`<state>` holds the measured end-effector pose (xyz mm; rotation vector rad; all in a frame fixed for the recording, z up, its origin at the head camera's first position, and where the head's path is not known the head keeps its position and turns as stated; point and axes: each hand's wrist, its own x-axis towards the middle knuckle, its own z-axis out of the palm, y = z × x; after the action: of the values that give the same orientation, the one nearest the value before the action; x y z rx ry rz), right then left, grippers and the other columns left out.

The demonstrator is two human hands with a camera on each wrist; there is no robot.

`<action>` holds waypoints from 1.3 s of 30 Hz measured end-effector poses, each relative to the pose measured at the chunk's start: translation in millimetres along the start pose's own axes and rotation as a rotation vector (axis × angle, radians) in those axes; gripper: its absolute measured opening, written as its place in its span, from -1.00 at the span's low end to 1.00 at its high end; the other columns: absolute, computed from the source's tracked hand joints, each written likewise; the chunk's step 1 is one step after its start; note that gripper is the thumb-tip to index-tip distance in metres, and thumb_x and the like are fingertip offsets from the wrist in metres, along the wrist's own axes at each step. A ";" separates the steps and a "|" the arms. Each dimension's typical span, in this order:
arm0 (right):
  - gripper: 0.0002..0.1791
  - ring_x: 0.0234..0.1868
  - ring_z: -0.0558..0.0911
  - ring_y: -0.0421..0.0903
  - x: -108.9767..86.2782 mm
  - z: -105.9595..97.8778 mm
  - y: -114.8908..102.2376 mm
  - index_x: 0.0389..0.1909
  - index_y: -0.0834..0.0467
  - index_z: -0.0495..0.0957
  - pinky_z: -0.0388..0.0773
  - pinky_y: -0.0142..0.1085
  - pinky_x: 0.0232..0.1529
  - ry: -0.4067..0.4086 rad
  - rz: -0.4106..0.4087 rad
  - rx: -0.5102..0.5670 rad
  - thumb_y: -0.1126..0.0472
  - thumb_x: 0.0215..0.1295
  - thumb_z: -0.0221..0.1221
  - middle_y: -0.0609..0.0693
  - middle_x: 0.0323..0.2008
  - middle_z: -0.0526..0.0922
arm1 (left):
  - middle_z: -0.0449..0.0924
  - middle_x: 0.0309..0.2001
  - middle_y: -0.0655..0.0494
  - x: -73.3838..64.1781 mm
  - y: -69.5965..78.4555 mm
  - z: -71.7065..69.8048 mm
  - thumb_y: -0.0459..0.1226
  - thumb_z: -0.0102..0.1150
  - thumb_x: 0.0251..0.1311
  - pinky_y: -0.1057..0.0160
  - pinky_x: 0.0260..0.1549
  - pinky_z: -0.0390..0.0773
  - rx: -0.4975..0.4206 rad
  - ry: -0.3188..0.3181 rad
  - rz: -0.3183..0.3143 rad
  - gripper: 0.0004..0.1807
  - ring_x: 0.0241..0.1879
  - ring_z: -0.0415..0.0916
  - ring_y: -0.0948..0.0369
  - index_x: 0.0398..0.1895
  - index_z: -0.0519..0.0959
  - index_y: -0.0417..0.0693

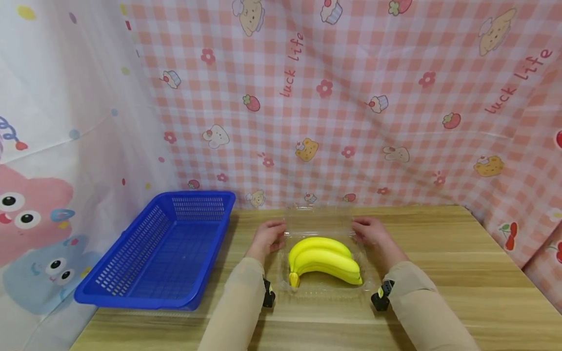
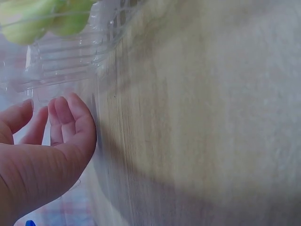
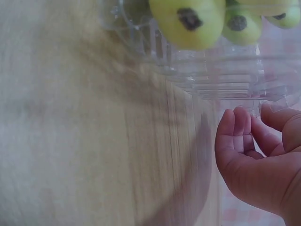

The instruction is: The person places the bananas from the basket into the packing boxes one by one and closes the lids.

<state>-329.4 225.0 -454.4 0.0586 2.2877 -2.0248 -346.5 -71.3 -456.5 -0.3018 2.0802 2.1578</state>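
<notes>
A bunch of yellow bananas (image 1: 325, 261) lies in a clear plastic clamshell box (image 1: 322, 291) on the table. The box's lid (image 1: 318, 222) is raised at the far side. At the lid's left edge my left hand (image 1: 269, 235) pinches the plastic between thumb and forefinger, its other fingers loosely curled below. My right hand (image 1: 372, 231) likewise pinches the lid's right edge. In the right wrist view, dark-tipped banana ends (image 3: 190, 21) show through the box wall above the hand. Bananas (image 2: 47, 16) also show through the plastic in the left wrist view.
To the left stands a blue plastic basket (image 1: 167, 263) with slotted sides and nothing inside. The wooden table (image 1: 456, 273) extends to the right of the box. A pink checked cloth (image 1: 281, 117) hangs behind, and a white printed cloth (image 1: 101, 122) hangs at left.
</notes>
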 end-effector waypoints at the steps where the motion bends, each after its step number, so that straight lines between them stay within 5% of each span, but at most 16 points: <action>1: -0.52 -0.44 0.51 -0.30 -0.6 -0.1 -0.9 0.27 0.61 0.23 0.56 -0.48 -0.39 0.007 -0.007 -0.015 0.39 0.46 0.02 0.01 -0.33 0.57 | 0.48 -0.43 0.16 0.2 0.0 -0.3 -0.40 0.16 0.32 0.37 -0.56 0.49 -0.009 0.001 0.003 -0.60 -0.50 0.38 0.30 0.21 0.51 -0.30; 6: -0.53 -0.41 0.50 -0.30 -3.1 -1.2 -4.7 0.25 0.57 0.28 0.54 -0.47 -0.38 0.029 -0.053 -0.107 0.36 0.45 0.07 -0.03 -0.34 0.56 | 0.52 -0.41 0.13 1.8 -0.6 -1.9 -0.43 0.17 0.29 0.40 -0.59 0.49 -0.065 0.001 0.023 -0.57 -0.50 0.41 0.30 0.23 0.48 -0.33; 16: -0.51 -0.37 0.52 -0.29 -4.2 -0.2 -9.6 0.23 0.60 0.24 0.59 -0.44 -0.29 0.042 -0.094 -0.017 0.42 0.39 0.09 0.06 -0.23 0.55 | 0.58 -0.19 0.02 2.4 0.9 -2.6 -0.50 0.19 0.23 0.37 -0.50 0.60 -0.136 -0.004 0.047 -0.58 -0.42 0.51 0.26 0.19 0.54 -0.24; 39: -0.55 -0.36 0.53 -0.27 -9.3 -1.0 -17.3 0.23 0.49 0.26 0.63 -0.41 -0.26 0.080 -0.100 0.121 0.45 0.39 0.10 -0.04 -0.28 0.45 | 0.56 -0.24 -0.01 -4.9 4.7 -3.6 -0.63 0.17 0.15 0.30 -0.42 0.66 -0.187 0.007 0.220 -0.56 -0.37 0.51 0.24 0.14 0.54 -0.35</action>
<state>-321.7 224.2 -436.3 0.0346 2.2547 -2.2487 -342.6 -74.9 -450.9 -0.1023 2.0021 2.4865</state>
